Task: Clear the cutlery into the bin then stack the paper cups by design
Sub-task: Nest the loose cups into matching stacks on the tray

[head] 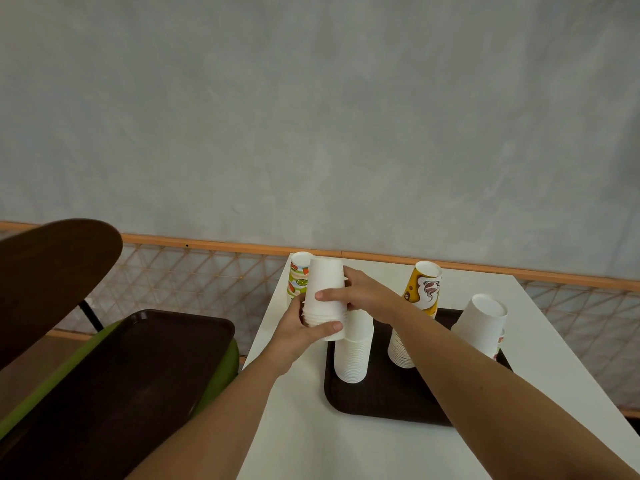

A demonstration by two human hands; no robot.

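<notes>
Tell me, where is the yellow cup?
In the head view, the yellow cup tops an upside-down stack on the brown tray, right of centre, between the right hand and the far-right white stack.

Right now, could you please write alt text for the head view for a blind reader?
The left hand and right hand grip a stack of inverted white cups beside a taller white stack on a dark tray. A yellow stack and a fruit-patterned stack stand nearby.

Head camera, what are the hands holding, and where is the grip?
Both hold one upside-down stack of white cups: the left hand grips its lower, rim end, and the right hand wraps its middle.
</notes>
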